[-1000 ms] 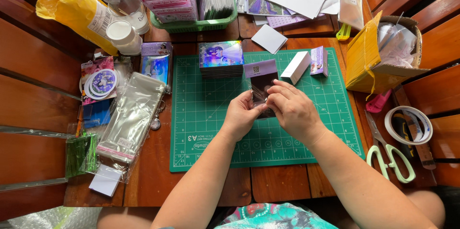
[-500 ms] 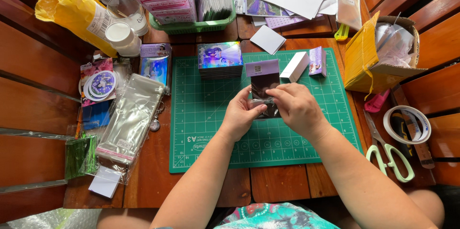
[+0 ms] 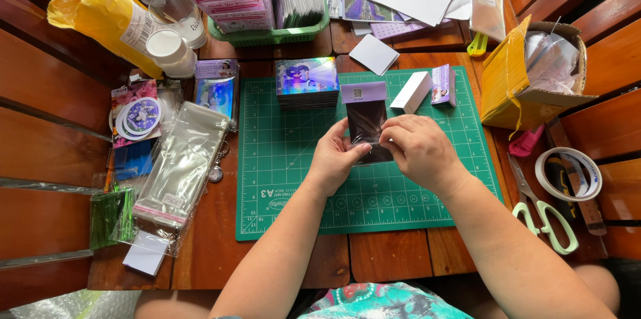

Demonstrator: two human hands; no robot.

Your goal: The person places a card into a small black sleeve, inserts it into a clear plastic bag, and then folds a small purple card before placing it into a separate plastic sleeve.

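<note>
Over the green cutting mat both my hands hold a small dark sleeved card packet with a lilac header on top. My left hand grips its lower left edge with thumb and fingers. My right hand pinches its lower right edge. The bottom of the packet is hidden behind my fingers. Just beyond it sits a stack of shiny holographic cards, with a white box and a small lilac pack to the right.
A pile of clear sleeves lies left of the mat. Round stickers, a yellow mailer and a green basket of packets stand at the back left. A cardboard box, tape roll and scissors lie at right.
The packet has been lifted and stood more upright between my hands, so its dark body and lilac header show more fully. My hands stayed in place over the mat.
</note>
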